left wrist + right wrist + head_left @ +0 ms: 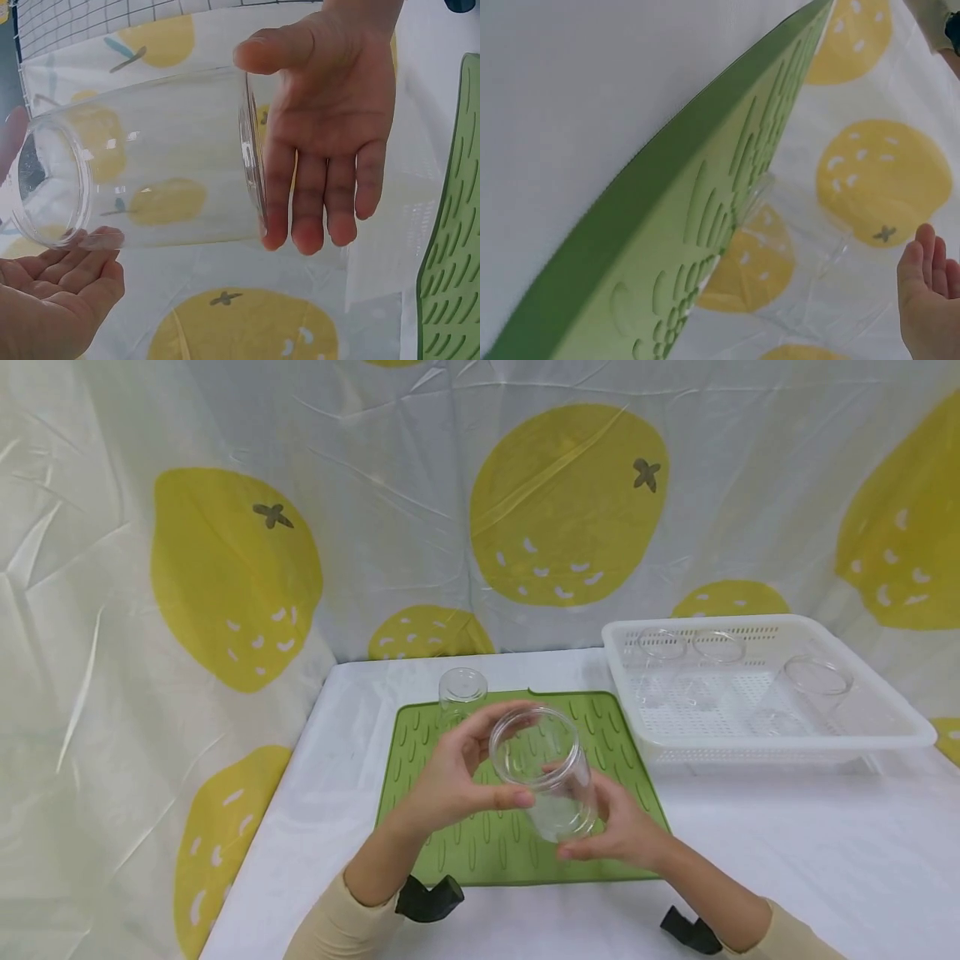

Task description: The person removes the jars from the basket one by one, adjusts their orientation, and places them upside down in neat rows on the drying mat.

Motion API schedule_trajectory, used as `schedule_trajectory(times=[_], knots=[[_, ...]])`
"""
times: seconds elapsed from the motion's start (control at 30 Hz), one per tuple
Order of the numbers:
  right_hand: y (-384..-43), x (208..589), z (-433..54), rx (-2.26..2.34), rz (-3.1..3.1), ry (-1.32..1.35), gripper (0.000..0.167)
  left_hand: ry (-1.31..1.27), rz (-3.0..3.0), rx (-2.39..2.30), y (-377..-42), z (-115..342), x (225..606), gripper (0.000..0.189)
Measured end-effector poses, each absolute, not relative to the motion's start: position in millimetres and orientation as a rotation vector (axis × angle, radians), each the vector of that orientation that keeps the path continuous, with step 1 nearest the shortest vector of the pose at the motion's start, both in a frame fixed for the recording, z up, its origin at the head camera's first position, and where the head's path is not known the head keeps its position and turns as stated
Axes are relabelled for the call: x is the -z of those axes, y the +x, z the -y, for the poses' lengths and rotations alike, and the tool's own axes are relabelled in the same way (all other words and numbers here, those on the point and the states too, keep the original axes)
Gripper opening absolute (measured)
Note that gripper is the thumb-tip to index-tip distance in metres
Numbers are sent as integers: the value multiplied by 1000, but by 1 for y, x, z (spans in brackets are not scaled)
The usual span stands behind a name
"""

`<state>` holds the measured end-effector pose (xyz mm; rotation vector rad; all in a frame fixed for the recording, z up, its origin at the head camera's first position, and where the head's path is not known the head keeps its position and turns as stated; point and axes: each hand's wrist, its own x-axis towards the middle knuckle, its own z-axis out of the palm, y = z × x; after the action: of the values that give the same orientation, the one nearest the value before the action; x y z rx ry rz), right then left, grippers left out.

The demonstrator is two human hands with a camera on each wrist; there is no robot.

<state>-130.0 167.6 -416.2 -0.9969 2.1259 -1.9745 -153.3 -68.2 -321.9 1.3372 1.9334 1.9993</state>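
While both sleeves (pixel 341 918) are cut off by the lower edge of the head view, each grip is engaged on one part. The left grip (pixel 450 785) spans the rim of a glass (pixel 551 808), thumb on one side and fingers on the other; the right grip (pixel 622 828) holds the same glass near its base. The glass is tilted, mouth toward the person, and appears to be held clear above the green mat (pixel 480 860).

Step in hand, as judged: turning the glass between two grips. The next move likely calls for one grip to take the full load before the other releases, avoiding contact with the second glass (pixel 462 685). That glass stands at the far left of the mat, apparently base up; its lower part is partly hidden behind the left grip.

Beyond, at right, a white bin (pixel 787 744) on the table (pixel 750 843) contains three clear tumblers (pixel 816 681); their bases are hard to trace. Behind hangs a lemon-print cloth (pixel 360 527). In the right wrist view, a transparent shape (pixel 802 225) is too faint to identify.
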Motion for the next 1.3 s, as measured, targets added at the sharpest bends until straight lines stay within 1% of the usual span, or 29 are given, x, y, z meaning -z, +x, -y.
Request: schedule_trajectory(times=[0.2,0.73,0.9,1.03,1.3], knots=[[-131,414,-175,2015,-2091,-1064,84,1310,-1954,-2007,-157,72,325,90],[-141,405,-194,2193,-1869,-1405,64,1106,-2019,-1949,-164,84,336,90],[-143,400,-200,2223,-1864,-1463,60,998,-2047,-1880,-166,86,340,84],[-143,398,-204,2255,-1843,-1446,60,963,-2071,-1832,-166,86,344,80],[-140,391,-209,2314,-1852,-1337,59,1035,-2015,-1813,-169,82,354,71]])
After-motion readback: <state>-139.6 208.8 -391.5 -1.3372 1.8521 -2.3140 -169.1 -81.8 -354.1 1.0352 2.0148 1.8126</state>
